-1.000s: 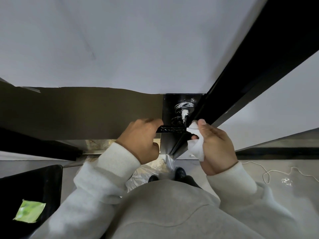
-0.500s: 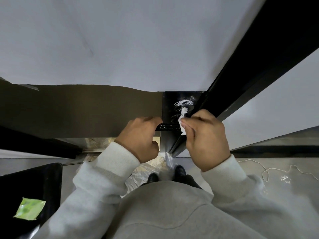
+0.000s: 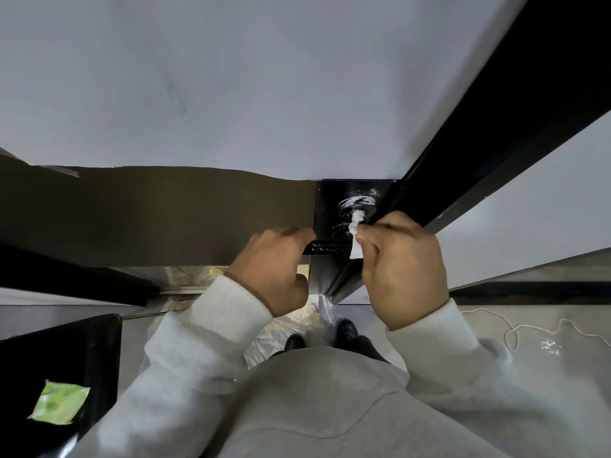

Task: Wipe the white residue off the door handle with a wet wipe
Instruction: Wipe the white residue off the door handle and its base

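Observation:
A black door handle (image 3: 325,249) sticks out from a black lock plate (image 3: 330,206) on the door edge. White residue smears the round rose (image 3: 357,202) above the lever. My left hand (image 3: 274,269) grips the lever's left end. My right hand (image 3: 401,269) pinches a white wet wipe (image 3: 356,239) and presses it against the handle's right end, just below the smeared rose. Most of the wipe is hidden inside my fingers.
A brown door panel (image 3: 158,213) stretches left of the handle and a black door frame (image 3: 496,133) runs diagonally up to the right. A green wipe packet (image 3: 59,403) lies on a black surface at lower left. White string (image 3: 529,328) lies on the floor at right.
My right hand moved left and up from beside the frame, bringing the wipe onto the handle beneath the rose. My left hand has kept its grip on the lever.

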The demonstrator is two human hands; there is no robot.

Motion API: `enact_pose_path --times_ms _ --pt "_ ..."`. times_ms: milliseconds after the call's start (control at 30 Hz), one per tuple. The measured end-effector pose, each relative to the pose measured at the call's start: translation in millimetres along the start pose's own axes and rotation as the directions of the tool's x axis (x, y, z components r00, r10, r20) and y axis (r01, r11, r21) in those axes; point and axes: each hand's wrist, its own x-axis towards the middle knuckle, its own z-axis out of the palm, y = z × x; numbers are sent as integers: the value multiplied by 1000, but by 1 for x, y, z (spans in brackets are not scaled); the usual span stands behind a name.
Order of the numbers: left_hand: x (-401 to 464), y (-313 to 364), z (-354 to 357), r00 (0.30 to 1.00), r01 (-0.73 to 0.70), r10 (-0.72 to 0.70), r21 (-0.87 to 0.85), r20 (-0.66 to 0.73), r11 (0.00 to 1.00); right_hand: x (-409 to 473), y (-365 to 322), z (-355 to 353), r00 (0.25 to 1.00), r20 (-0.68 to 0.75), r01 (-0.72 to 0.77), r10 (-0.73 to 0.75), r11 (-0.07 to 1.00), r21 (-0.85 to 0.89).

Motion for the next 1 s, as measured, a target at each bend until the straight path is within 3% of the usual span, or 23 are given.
enact_pose_path --times_ms 133,333,433,533,733,867,1000 --pt "0 0 -1 1000 -4 5 -12 8 1000 1 -5 -9 995 -97 45 -39 997 60" --pt "-1 0 -2 1000 -15 15 -14 10 1000 18 -7 1 996 88 12 4 982 -187" --pt "-1 1 -4 1000 -16 17 -12 10 1000 20 -9 1 989 148 14 20 974 -226" --pt "-1 1 -4 1000 -20 20 -10 4 1000 16 -6 -2 990 131 -24 61 964 -267" --pt "0 0 -2 1000 -18 18 -3 1 1000 13 -3 14 999 -15 -37 37 999 -1" --pt "-1 0 -1 1000 -24 24 1 5 1000 -2 -15 17 1000 -22 17 -19 996 -86" --pt "-1 0 -3 999 -31 31 11 -9 999 -11 -11 21 993 -116 4 1 999 44"
